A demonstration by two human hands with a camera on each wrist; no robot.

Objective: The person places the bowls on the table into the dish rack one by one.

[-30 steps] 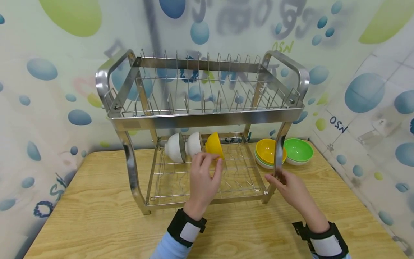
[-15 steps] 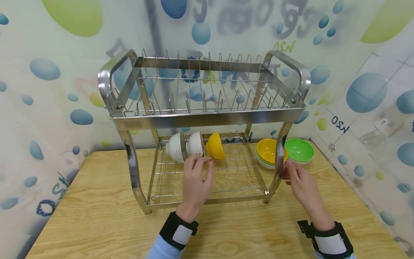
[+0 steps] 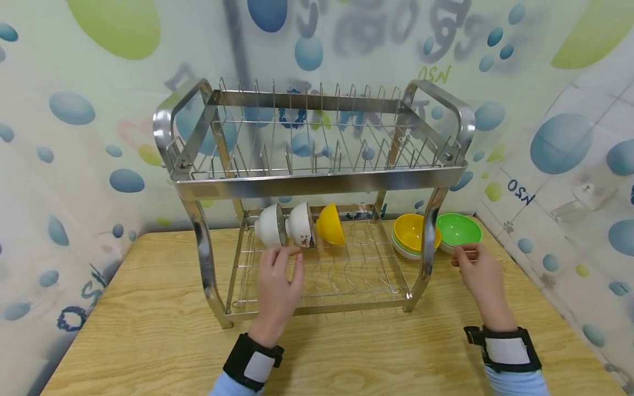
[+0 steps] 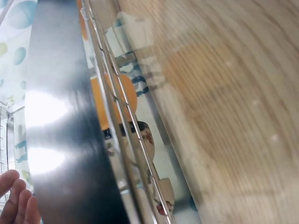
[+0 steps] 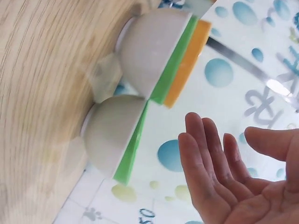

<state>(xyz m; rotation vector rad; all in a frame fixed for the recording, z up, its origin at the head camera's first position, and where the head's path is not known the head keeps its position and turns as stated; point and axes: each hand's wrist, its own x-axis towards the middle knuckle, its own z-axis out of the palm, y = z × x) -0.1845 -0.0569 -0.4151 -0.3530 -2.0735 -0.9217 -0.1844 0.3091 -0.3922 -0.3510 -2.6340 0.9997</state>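
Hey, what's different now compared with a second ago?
The left hand moved left, from the upright yellow bowl to in front of the white bowls. The right hand moved right, from the rack's right front leg to in front of the green bowl. Neither now holds anything. The rack and bowls stayed put.

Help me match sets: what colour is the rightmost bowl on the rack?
Yellow; the bowl shows best in the head view.

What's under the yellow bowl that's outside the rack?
Under the yellow bowl you can see a green rim, then the outside of a white bowl. The yellow bowl's bottom and the insides beneath it are covered.
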